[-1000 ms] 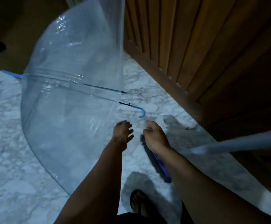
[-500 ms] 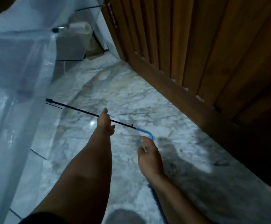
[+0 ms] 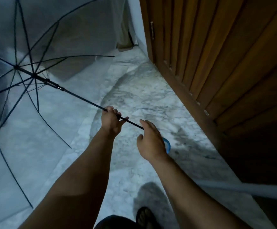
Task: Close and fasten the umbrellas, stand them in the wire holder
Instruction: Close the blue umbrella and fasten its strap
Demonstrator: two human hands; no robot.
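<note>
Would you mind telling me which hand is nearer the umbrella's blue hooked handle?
Right. The right hand is at the blue hooked handle, partly covering it; the left hand grips the black shaft farther up.

Location: a home interior, apparently an entry area or hallway. Flooring is polished white marble [image 3: 144, 96] with grey veining, laid in large slabs. Right side is occupied by a wooden door [image 3: 217, 55] of vertical slats in warm brown, with a small metal fitting [image 3: 152, 30] at its edge. A white wall corner [image 3: 137, 22] stands beside the door. The person wears an open sandal [image 3: 145, 218] on the floor. Lighting is dim.
</note>
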